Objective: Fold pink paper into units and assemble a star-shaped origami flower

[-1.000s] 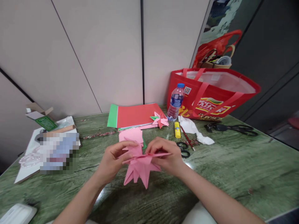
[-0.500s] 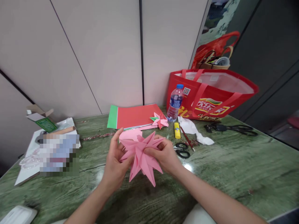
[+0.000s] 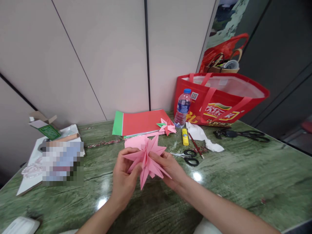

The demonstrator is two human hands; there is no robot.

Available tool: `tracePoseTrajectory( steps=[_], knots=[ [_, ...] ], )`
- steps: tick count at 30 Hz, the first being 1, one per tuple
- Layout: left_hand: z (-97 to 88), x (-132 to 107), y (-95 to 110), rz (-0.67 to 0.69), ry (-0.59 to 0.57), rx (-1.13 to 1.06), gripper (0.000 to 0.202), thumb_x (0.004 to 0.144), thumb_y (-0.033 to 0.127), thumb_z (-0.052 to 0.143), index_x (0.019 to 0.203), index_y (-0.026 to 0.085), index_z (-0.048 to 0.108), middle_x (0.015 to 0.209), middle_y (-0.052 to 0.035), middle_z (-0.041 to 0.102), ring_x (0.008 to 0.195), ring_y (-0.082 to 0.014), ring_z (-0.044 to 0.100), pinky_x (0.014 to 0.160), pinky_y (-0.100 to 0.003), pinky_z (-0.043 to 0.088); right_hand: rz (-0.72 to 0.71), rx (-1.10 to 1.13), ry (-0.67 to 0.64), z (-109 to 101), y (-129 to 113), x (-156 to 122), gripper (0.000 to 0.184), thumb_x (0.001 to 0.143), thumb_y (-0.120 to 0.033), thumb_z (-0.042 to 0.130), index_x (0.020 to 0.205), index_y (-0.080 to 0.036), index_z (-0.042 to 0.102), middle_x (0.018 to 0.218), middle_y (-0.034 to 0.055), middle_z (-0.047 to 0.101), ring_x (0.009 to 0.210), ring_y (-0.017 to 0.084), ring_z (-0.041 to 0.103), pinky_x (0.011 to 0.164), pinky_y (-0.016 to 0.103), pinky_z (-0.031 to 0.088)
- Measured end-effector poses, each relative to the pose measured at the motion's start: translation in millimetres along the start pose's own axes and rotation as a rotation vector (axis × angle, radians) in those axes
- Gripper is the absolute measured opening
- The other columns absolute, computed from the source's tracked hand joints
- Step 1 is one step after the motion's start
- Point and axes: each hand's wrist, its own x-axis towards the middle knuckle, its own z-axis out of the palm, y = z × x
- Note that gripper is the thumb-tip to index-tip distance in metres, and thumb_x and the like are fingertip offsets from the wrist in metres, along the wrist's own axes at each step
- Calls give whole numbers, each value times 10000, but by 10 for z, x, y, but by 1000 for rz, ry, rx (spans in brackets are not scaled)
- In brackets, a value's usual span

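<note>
I hold a pink folded paper star with several long points above the green marble table. My left hand grips it from below and left, fingers curled round its points. My right hand pinches it from the right, thumb on top. Behind it lies a pink paper sheet. A smaller finished pink-and-green star rests on a stack of red and green paper.
Black scissors lie just right of my hands, with a yellow glue stick, white crumpled paper, a water bottle and a red tote bag beyond. Larger scissors lie far right. A white board and small carton sit left.
The star has turned in my hands from points hanging down to points fanned up and outward. Both hands have shifted their grip and moved slightly away from me.
</note>
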Motion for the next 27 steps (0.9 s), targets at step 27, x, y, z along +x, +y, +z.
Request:
tracePoseTrajectory(
  steps=[27],
  knots=[
    [-110, -25, 97, 828, -88, 683, 192, 659, 25, 583, 736, 200, 569, 708, -14, 509, 775, -191, 590, 630, -311, 506, 95, 67, 9, 49, 140, -99, 124, 617, -199, 711, 722, -168, 653, 707, 13, 665, 524, 98, 563, 478, 190, 461]
  ],
)
